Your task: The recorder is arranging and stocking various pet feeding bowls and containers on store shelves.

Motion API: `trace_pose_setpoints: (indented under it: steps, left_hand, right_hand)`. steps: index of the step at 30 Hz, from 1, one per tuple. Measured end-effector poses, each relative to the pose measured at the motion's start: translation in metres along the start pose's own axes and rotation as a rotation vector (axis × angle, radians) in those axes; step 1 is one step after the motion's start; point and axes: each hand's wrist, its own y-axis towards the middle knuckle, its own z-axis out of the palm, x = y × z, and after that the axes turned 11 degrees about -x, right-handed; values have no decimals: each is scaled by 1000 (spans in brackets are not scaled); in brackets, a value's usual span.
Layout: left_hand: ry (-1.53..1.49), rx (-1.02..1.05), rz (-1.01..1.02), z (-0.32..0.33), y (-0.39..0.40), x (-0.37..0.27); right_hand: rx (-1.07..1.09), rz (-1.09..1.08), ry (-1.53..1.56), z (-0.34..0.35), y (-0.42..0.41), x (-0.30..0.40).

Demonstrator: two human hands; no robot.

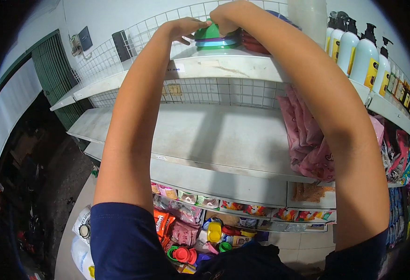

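Observation:
My arms reach up to the top shelf (226, 66). A short stack of plastic ware (216, 43) rests there, green on top with purple, light blue and green rims below. My left hand (185, 28) is at the stack's left side, thumb against the green top piece (206, 33) and fingers apart. Curled at the upper right of that piece, my right hand (225, 21) hides its own fingertips, so its grip cannot be made out. Just right of the stack are dark red plastic pieces (254, 43), partly covered by my right forearm.
White pump bottles (360, 64) line the shelf's right side, near a translucent container (306, 21). Folded pink packages (306, 140) lie on the middle shelf (222, 136). Wire mesh (205, 91) backs the shelving. Below are packets (184, 232) and coloured plastic items (185, 254).

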Motion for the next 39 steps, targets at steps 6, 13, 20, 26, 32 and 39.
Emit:
trace_pose_setpoints:
  steps: [6,13,20,26,32,39]
  left_hand:
    - [29,6,9,3,3,1]
    - [123,-506,293,-5,-6,4]
    - [-104,-883,541,-23,-108,-25]
    - [-704,-1083,252,50,-319,-41]
    - [-664,-1113,-273,157,-477,18]
    - [-576,-1376,-702,217,-595,-1]
  right_hand:
    - [44,18,-73,9,11,2]
    - [-252,67,-27,11,12,3]
    - [-825,32,361,-18,-28,18]
    - [-1026,-219,1326,14,-159,107]
    - [-336,-206,2051,126,-217,231]
    - [368,-329,2347,156,-284,332]
